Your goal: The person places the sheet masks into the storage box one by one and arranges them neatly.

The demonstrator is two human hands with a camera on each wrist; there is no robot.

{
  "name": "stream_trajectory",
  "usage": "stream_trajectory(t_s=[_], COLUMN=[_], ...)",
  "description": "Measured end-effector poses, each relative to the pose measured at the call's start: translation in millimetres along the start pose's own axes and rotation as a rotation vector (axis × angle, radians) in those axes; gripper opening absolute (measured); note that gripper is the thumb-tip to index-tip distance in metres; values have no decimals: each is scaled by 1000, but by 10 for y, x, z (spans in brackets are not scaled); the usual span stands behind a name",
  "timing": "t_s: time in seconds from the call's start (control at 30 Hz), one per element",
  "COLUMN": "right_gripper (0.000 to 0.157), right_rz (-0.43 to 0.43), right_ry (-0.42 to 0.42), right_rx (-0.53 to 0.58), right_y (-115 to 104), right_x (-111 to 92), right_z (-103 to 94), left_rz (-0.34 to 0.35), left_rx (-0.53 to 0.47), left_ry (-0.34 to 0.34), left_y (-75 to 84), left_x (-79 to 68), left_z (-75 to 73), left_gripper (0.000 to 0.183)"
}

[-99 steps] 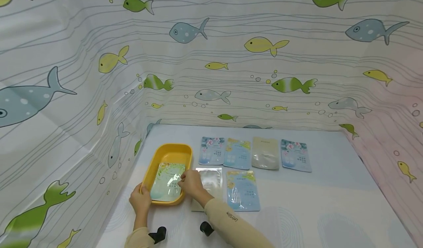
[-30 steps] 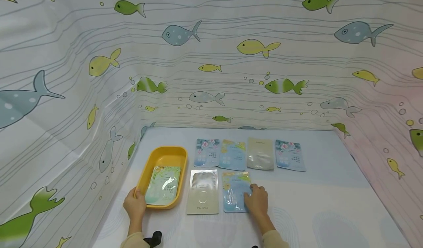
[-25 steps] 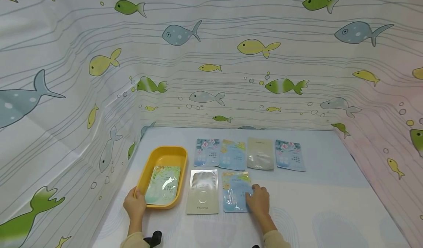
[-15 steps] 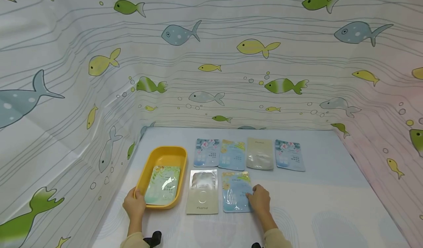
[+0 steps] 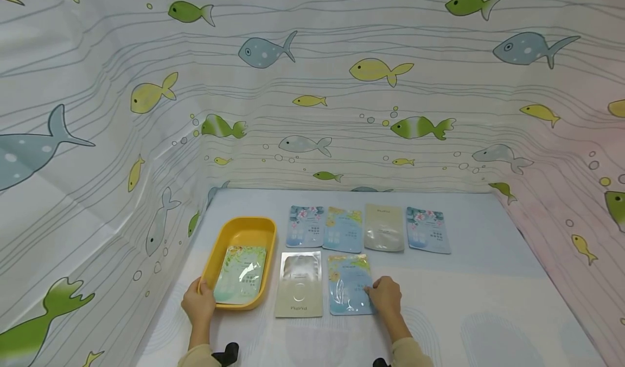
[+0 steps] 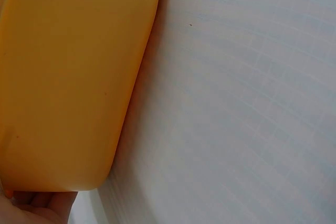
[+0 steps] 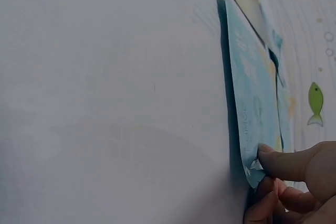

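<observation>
My left hand (image 5: 199, 302) grips the near left corner of a yellow plastic tray (image 5: 272, 247). In the left wrist view the fingers (image 6: 47, 203) show under the tray's end wall. A green leaf-print sheet mask packet (image 5: 241, 274) lies in the tray. My right hand (image 5: 386, 297) pinches the right edge of a blue sheet mask packet (image 5: 349, 288) with yellow flowers. The right wrist view shows the thumb (image 7: 283, 165) on top of this packet's edge and curled fingers below, with the edge slightly lifted.
Between tray and blue packet lies a silver-and-beige packet (image 5: 299, 291). Behind are a floral blue packet (image 5: 305, 227), another yellow-flowered blue one (image 5: 343, 230), a beige one (image 5: 384, 228) and a second floral one (image 5: 428, 231). A fish-print curtain (image 5: 312, 112) surrounds the table (image 5: 469, 291).
From the tray, my right hand has moved right to the blue packet, and its fingers have drawn in to a pinch on the edge. My left hand stays on the tray.
</observation>
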State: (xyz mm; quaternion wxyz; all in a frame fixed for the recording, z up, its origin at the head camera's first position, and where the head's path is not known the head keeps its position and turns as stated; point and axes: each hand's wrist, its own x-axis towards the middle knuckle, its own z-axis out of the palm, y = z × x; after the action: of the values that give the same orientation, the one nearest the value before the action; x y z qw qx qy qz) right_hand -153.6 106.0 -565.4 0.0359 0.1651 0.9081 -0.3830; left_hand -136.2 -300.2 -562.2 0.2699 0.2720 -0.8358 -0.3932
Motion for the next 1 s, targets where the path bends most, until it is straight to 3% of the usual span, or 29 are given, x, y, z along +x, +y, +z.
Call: stream_trajectory(t_s=[0.37, 1.0], right_gripper=[17, 21], right_rz=[13, 99], right_ry=[4, -163], right_rx=[40, 203], right_y=[78, 33], right_x=[27, 74], right_z=[19, -242], left_rz=[14, 23], left_rx=[-4, -17], left_ry=[9, 25], left_y=[-5, 39], left_x=[-9, -14], left_z=[-3, -17], left_gripper=[28, 26])
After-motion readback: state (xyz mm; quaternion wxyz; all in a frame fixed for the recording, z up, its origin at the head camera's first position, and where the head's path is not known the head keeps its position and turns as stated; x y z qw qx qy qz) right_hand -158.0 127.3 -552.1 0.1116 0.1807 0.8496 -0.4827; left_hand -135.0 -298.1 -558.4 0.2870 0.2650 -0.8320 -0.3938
